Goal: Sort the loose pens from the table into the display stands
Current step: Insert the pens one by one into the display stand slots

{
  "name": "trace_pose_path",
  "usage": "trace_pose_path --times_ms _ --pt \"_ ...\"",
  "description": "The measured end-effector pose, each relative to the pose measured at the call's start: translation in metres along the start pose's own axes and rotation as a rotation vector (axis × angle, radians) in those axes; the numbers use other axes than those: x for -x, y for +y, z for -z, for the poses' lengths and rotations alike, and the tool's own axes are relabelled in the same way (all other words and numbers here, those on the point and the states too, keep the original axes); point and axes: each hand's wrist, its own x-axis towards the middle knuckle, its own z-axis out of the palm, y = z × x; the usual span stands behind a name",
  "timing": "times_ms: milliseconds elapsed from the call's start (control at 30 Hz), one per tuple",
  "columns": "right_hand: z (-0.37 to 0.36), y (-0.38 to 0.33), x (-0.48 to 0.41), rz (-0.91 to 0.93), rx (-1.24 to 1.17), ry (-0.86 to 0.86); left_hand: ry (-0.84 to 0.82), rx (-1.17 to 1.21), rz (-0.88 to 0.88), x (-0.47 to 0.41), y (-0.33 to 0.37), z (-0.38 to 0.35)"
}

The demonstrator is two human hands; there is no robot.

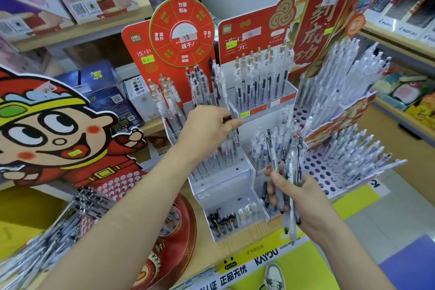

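Right hand [303,198], lower right of frame, fingers curled around a bundle of pens [290,179]: slim clear plastic barrels, dark tips, fanned upright. Left hand [207,127], centre frame, pinches one pen [231,122] over the tiered clear acrylic stand [223,179]. Red card backing [254,30] upper centre.
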Motion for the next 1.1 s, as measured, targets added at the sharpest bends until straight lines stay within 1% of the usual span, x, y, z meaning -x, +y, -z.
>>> trace_pose_path --times_ms 200,300,367,433,567,633,700,867,900,1000,1100 --pt "-0.001 -0.001 -0.001 -0.001 -0.038 -0.008 0.059 0.102 0.023 0.015 0.003 0.019" --pt "-0.007 -0.003 -0.005 0.002 0.013 -0.051 0.112 0.2 0.066 0.041 0.0 0.05" --pt "-0.021 -0.004 -0.009 0.006 0.071 -0.117 0.153 0.226 0.13 0.066 -0.013 0.076" --pt "-0.032 -0.005 -0.01 0.02 0.115 -0.168 0.162 0.205 0.171 0.086 -0.026 0.095" --pt "-0.071 0.006 -0.014 -0.014 0.175 -0.261 0.191 0.047 0.303 0.134 -0.063 0.129" --pt "-0.091 0.011 -0.014 -0.03 0.207 -0.295 0.193 -0.029 0.334 0.153 -0.079 0.135" --pt "-0.109 0.017 -0.013 -0.039 0.234 -0.325 0.17 -0.106 0.351 0.166 -0.092 0.139" --pt "-0.136 0.024 -0.012 -0.044 0.282 -0.311 0.08 -0.241 0.331 0.181 -0.121 0.136" --pt "-0.141 0.024 -0.012 -0.036 0.288 -0.313 0.036 -0.268 0.325 0.181 -0.125 0.134" --pt "-0.151 0.027 -0.012 -0.022 0.296 -0.308 -0.162 -0.365 0.289 0.176 -0.133 0.126" --pt "-0.157 0.03 -0.012 -0.014 0.304 -0.306 -0.248 -0.41 0.241 0.168 -0.137 0.122"
